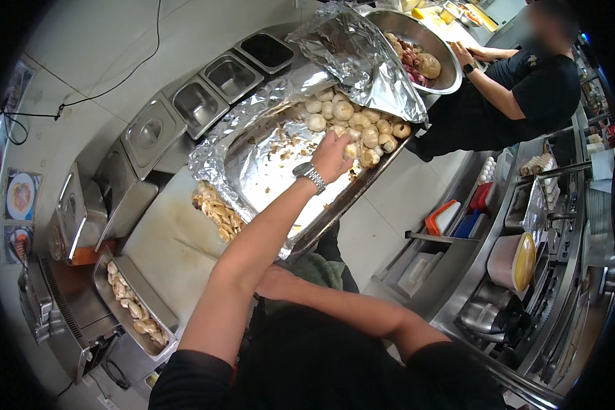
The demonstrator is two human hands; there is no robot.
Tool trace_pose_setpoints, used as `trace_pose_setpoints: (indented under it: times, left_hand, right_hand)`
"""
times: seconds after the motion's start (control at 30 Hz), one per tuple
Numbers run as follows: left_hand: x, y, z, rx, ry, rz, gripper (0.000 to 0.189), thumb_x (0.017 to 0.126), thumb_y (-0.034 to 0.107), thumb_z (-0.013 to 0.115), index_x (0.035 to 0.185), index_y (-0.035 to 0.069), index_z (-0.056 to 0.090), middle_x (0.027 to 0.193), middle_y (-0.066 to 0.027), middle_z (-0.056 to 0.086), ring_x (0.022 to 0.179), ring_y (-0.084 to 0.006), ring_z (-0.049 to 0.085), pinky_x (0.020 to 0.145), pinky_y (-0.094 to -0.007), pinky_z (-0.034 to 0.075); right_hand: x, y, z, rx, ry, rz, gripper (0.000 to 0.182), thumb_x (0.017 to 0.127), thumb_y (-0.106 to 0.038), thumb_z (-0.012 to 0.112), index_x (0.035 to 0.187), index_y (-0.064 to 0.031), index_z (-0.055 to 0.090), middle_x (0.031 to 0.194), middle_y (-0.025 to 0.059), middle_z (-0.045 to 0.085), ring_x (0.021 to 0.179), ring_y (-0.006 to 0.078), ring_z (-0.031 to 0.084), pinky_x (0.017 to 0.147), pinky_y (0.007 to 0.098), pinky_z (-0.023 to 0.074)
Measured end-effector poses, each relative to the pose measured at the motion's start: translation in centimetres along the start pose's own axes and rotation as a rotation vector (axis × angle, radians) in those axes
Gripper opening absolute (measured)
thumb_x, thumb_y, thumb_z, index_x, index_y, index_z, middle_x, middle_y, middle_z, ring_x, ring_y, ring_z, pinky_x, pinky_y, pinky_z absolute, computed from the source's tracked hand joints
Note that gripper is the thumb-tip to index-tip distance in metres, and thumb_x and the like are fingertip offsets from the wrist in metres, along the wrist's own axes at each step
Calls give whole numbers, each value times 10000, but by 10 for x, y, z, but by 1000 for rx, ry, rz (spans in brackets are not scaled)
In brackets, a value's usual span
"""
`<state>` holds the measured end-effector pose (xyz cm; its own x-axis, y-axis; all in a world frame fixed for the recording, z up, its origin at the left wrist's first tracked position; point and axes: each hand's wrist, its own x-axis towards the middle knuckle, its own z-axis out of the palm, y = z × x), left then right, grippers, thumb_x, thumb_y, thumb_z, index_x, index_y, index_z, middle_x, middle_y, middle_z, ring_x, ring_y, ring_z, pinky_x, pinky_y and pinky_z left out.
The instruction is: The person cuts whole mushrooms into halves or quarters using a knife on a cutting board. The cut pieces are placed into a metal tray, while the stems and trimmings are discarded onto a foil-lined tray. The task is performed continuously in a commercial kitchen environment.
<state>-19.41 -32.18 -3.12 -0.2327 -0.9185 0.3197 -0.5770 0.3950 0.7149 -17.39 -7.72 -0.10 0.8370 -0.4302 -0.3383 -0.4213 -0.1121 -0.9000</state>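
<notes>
My left hand [333, 156], with a metal-band watch on its wrist, reaches into a foil-lined baking tray [338, 215] and touches whole garlic bulbs [343, 110] heaped at its far end. Whether its fingers are closed on a bulb is unclear. Loose skins and browned bits lie on the foil. My right hand [277, 282] is low by the near edge of the work surface, partly covered by my left forearm, its fingers hidden. Beside the tray, a pile of browned garlic pieces [220, 215] lies on a pale cutting board [159, 225].
Steel insert pans [230, 77] line the wall side. A narrow steel pan [169, 312] of pale, browned pieces stands at the lower left. Beyond the crumpled foil [359, 51] is a large steel bowl [453, 72], with a co-worker [512, 97] beside it. Shelving [456, 287] runs along the right.
</notes>
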Motion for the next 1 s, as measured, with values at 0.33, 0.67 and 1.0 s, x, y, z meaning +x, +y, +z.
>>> trace_pose_setpoints:
  times: [0.33,0.67,1.0]
  left_hand:
    - [-1,-9,37,-77,129,-137,623,658,158,802,1179,42,480,1100,-189,452,990,-384,540,852,-445,487]
    - [-44,41,-74,-91,183,-76,491,681,165,778,1068,28,509,1098,-150,449,896,-307,560,792,-404,504]
    - [-296,77,-223,154,703,-524,465,665,85,825,1078,19,621,1093,-134,626,970,-256,617,815,-343,516]
  right_hand:
    - [-15,-23,-12,468,29,-155,420,951,-328,497,1205,3,537,1257,219,546,1177,316,514,986,409,412]
    - [-14,-51,-35,196,-6,-34,418,942,-328,503,1193,5,538,1239,249,554,1162,367,526,977,433,420]
    - [-2,-14,-18,-265,220,72,253,918,-142,486,1088,39,436,739,312,606,721,506,594,673,577,466]
